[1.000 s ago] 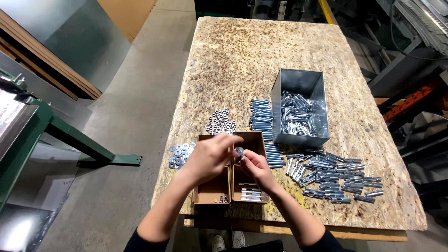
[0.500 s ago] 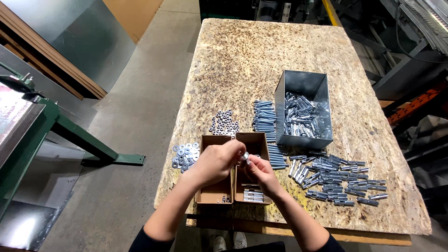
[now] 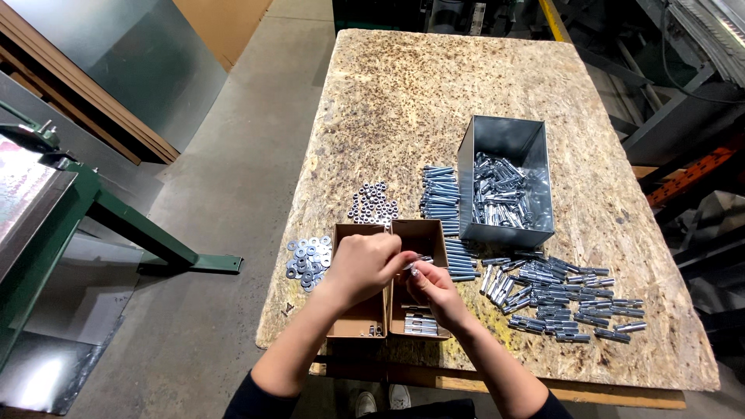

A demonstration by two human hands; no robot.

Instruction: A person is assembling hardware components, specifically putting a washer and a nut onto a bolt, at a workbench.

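Bolt (image 3: 417,261) pinched between left hand (image 3: 365,268) and right hand (image 3: 434,285); we keep it above cardboard box (image 3: 423,233).

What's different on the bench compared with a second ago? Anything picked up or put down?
Hardly anything. The left hand and right hand stay together over the two small brown cardboard boxes, still working one small silver bolt between the fingertips; nothing is released or newly picked up. The grey metal bin, the loose bolts, washers and nuts lie as before.
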